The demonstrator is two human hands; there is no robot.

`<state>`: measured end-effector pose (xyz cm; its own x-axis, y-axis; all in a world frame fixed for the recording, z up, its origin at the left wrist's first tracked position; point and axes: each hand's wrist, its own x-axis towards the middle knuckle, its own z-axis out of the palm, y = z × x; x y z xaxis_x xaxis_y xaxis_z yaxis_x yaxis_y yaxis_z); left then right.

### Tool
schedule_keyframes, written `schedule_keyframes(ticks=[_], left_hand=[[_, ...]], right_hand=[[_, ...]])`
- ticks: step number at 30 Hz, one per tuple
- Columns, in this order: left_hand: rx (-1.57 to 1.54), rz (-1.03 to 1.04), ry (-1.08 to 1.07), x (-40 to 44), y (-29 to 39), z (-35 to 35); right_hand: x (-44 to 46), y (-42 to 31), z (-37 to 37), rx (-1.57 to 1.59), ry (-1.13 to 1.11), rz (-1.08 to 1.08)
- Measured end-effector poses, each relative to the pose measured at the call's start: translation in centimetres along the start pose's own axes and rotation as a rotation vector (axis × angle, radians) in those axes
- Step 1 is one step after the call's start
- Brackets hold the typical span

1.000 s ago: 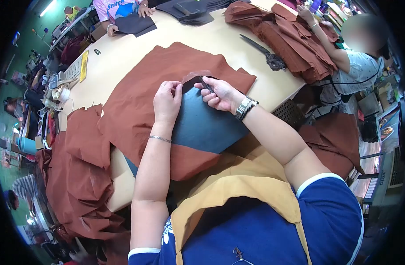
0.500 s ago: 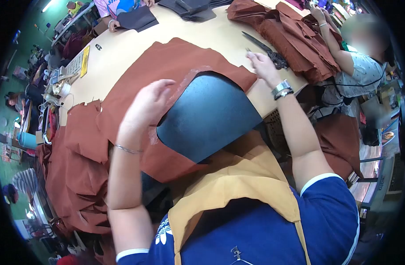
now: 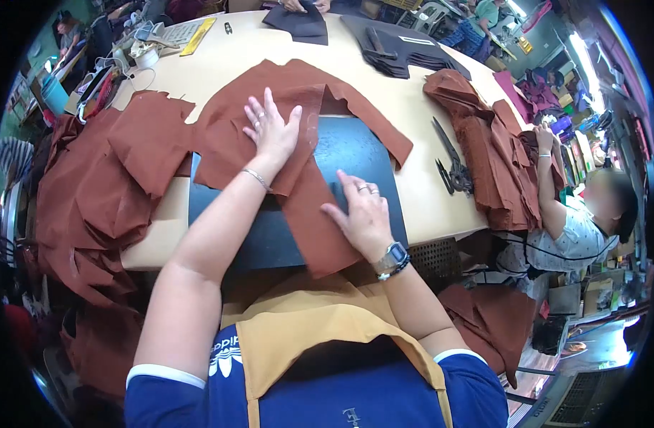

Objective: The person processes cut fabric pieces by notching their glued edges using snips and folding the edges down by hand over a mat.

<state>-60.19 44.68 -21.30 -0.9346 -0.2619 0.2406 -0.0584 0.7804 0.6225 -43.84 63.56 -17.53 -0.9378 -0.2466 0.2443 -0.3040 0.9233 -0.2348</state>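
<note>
A rust-brown piece of cloth (image 3: 227, 121) lies across a dark, smooth board (image 3: 245, 232) in front of me. Part of the cloth is folded over, with a strip hanging toward my apron. My left hand (image 3: 272, 134) rests on the cloth with its fingers spread. Over the strip's right edge, beside the bare part of the board, is my right hand (image 3: 364, 214), fingers apart and nothing seen in it. To the right, large black-handled scissors (image 3: 452, 153) lie on the table with a small dark cutting tool (image 3: 444, 177) next to them.
More rust-brown cloth (image 3: 127, 157) is heaped at the left table edge, and another pile (image 3: 494, 157) lies on the right. A stack of dark cut pieces (image 3: 405, 50) sits at the back. A co-worker (image 3: 576, 221) sits at right; another person's hands (image 3: 305, 6) hold dark cloth opposite.
My right hand has come back from the scissors, without the small tool it held. My left hand has moved onto the cloth, which now lies folded over the board. My view has shifted.
</note>
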Motion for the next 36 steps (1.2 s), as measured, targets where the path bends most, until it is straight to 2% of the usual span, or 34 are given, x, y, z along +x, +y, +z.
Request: schedule_keyframes(ticks=[2, 3, 4, 6, 9, 10, 12, 15, 16, 18, 19, 22, 24, 26, 28, 29, 31, 33, 34, 36], left_hand=[[0.136, 0.224, -0.041, 0.3, -1.5, -1.9], [0.263, 0.365, -0.112, 0.5, -2.9, -3.6], [0.295, 0.429, -0.235, 0.3, -4.0, -5.7], [0.418, 0.462, -0.412, -0.4, -6.2, -8.3], [0.496, 0.368, -0.371, -4.3, -6.5, -10.1], [0.536, 0.328, -0.356, -6.3, -6.1, -10.8], [0.778, 0.148, -0.482, -11.1, -2.0, -14.1], [0.860, -0.021, -1.027, -12.6, 3.0, -17.8], [0.768, 0.197, -0.836, -12.6, 2.4, -17.4], [0.549, 0.605, -0.425, -12.5, 0.4, -14.9], [0.337, 0.832, -0.274, -11.6, 0.2, -13.1], [-0.042, 0.930, -0.481, -9.1, 1.2, -6.9], [0.007, 0.883, -0.524, -8.0, 2.5, -5.0], [0.037, 0.856, -0.526, -7.9, 3.4, -3.8], [0.056, 0.841, -0.470, -8.0, 3.7, -3.0], [0.021, 0.855, -0.381, -8.2, 3.7, -2.9], [0.038, 0.837, -0.373, -8.3, 3.8, -2.9], [0.046, 0.823, -0.375, -8.3, 4.0, -3.0], [0.042, 0.817, -0.380, -8.3, 4.0, -2.9], [0.030, 0.827, -0.383, -8.2, 3.7, -2.9]], right_hand=[[-0.1, 2.7, -0.4, 0.158, 0.074, 0.028], [-0.1, 4.2, -0.5, 0.237, 0.042, 0.081], [-0.2, 5.1, -0.9, 0.309, 0.022, 0.129], [0.4, 5.8, -2.7, 0.376, -0.167, 0.284], [0.9, 7.2, -3.1, 0.409, -0.216, 0.266], [1.3, 8.1, -3.0, 0.328, -0.123, 0.106], [2.1, 10.2, -2.9, 0.163, 0.071, -0.202], [3.7, 10.9, -5.1, 0.200, 0.017, -0.262], [4.3, 10.3, -6.5, 0.194, -0.087, -0.232], [5.3, 10.0, -7.6, 0.115, -0.112, -0.256], [5.7, 10.2, -7.8, 0.109, -0.069, -0.291], [7.1, 10.0, -10.1, 0.043, -0.114, -0.293], [7.8, 11.1, -11.1, 0.019, -0.084, -0.318], [8.4, 12.4, -11.4, -0.381, 0.148, -0.355], [8.6, 11.8, -10.8, -0.366, 0.417, -0.406], [8.2, 11.0, -10.2, -0.117, 0.289, -0.371], [7.6, 9.9, -6.5, 0.075, 0.052, -0.338], [6.5, 8.6, -3.5, 0.370, -0.064, -0.373], [6.2, 7.5, -3.3, 0.368, -0.191, -0.284], [6.5, 7.9, -1.5, 0.321, -0.176, -0.352]])
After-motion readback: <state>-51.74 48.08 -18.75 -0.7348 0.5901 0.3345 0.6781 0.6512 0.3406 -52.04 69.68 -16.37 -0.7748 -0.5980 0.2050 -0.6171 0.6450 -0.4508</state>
